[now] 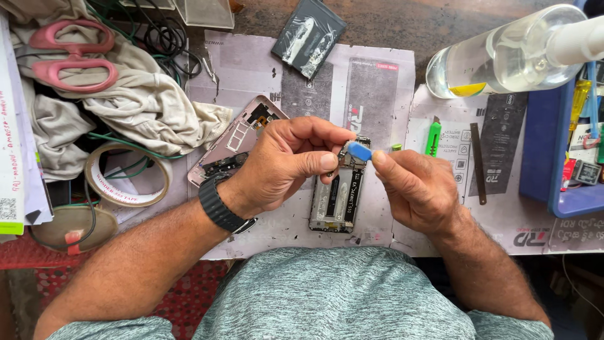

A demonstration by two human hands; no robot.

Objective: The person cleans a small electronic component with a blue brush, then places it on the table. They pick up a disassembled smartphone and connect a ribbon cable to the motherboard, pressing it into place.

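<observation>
Held pinched between left hand (286, 165) and right hand (412, 186) above the phone frame (336, 201) mid-tabletop: a small part and blue pick (360, 151), raised close for prying.

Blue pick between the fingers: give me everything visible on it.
The blue pick is a small flat piece with rounded corners, plastic by its look, plain light blue. It is pinched between the left hand thumb and fingers and the right hand fingertips, held tilted above the top end of the opened phone. Whether its lower edge touches the phone cannot be told. Fingers hide part of it.
</observation>
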